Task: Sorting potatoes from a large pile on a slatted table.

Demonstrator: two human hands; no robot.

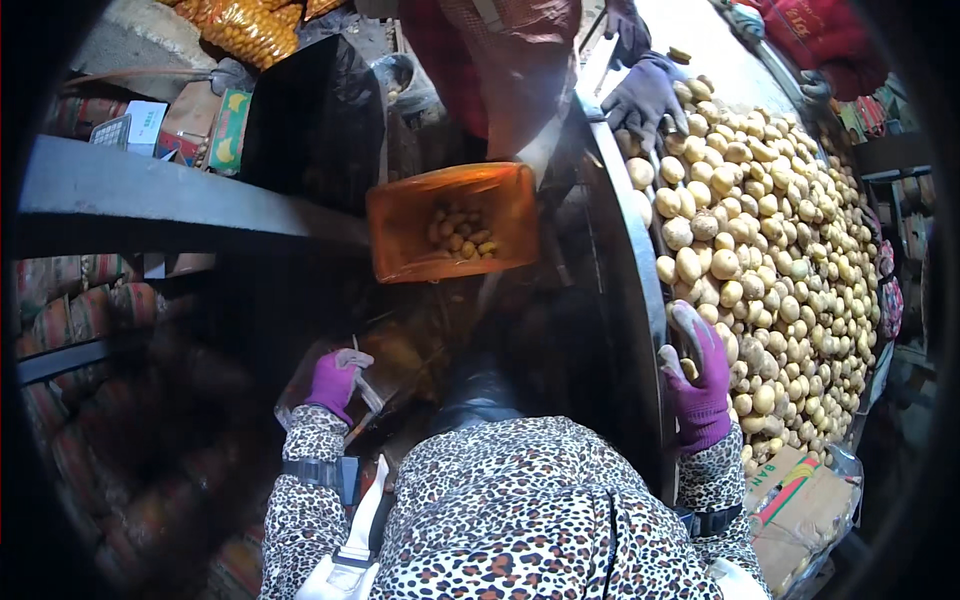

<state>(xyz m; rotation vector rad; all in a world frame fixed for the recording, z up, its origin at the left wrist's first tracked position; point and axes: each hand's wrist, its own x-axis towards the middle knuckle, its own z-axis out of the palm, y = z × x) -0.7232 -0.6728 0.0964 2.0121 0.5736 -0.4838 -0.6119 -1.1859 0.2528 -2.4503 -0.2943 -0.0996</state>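
A broad spread of potatoes (772, 247) lies on a table with a metal edge (637, 232) on the right. My right hand (697, 375), in a purple glove with grey fingers, is at that edge, its fingers and thumb apart beside a small potato (688, 367); whether it grips it is unclear. On the left, my left hand (337, 381), in a matching glove, has its fingers curled at the rim of a dim container, which seems to be held there. An orange plastic crate (454, 270) with some potatoes (463, 232) in its bottom stands ahead, between me and another person.
Across from me stands a person in an apron (510, 67), whose dark-gloved hand (645, 97) rests by the potatoes. Another person in red (817, 45) is at the far right. A metal beam (150, 195) runs at left. A flattened cardboard box (802, 510) lies lower right.
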